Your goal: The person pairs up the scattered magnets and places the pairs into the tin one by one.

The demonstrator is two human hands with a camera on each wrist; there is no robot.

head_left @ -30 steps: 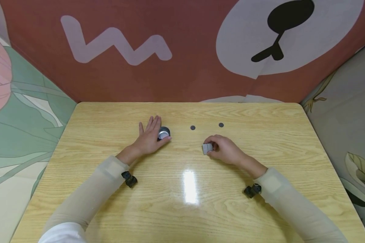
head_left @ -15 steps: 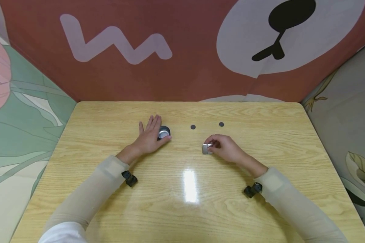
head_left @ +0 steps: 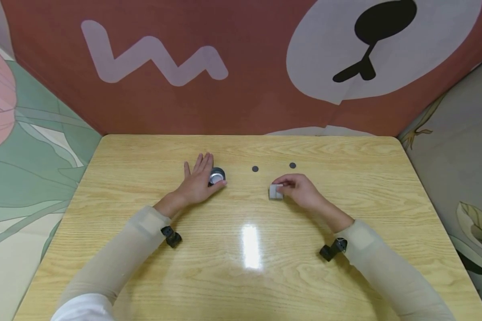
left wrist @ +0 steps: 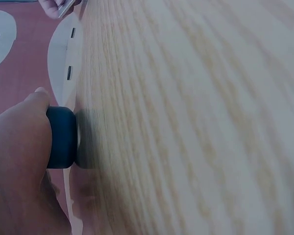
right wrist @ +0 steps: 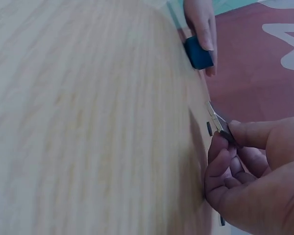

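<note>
the left hand [head_left: 194, 183], fingers spread, rests against a dark round tin [head_left: 217, 177] on the table [head_left: 209, 276]; next come a dark disc [head_left: 255, 169], a grey square piece [head_left: 273, 192] nearer the person, a second disc [head_left: 292, 165], then the right hand [head_left: 302, 191], pinching that piece between thumb and fingers.

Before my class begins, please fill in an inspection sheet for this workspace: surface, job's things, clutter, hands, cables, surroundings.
Surface: wood-grain table, with a bright glare patch.
Job's things: dark-sided round item; grey piece; two dark discs, lying apart from each other.
Clutter: nothing seen.
Hands: left hand touches the round item, fingers straight; right hand pinches the grey piece.
Cables: nothing seen.
Surroundings: red wall with pale shapes beyond the table; plant-patterned walls on both sides.
</note>
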